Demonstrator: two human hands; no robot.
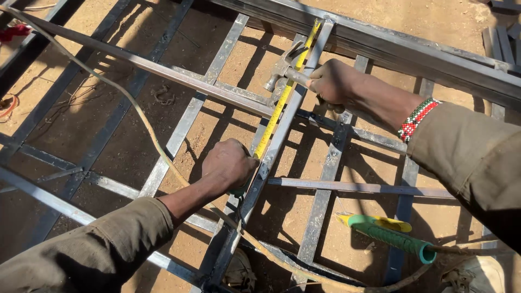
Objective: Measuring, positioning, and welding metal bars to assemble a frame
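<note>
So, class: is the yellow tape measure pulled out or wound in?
Pulled out: the yellow tape measure lies stretched along the metal bar from the left hand.

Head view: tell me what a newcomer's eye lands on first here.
The yellow tape measure stretched along a grey steel bar of the welded metal frame, mid-picture, pinned near its lower end by the left hand. Just above, the right hand holds a steel claw hammer beside the tape. Lower right, a green-handled welding electrode holder rests on the frame.
</note>
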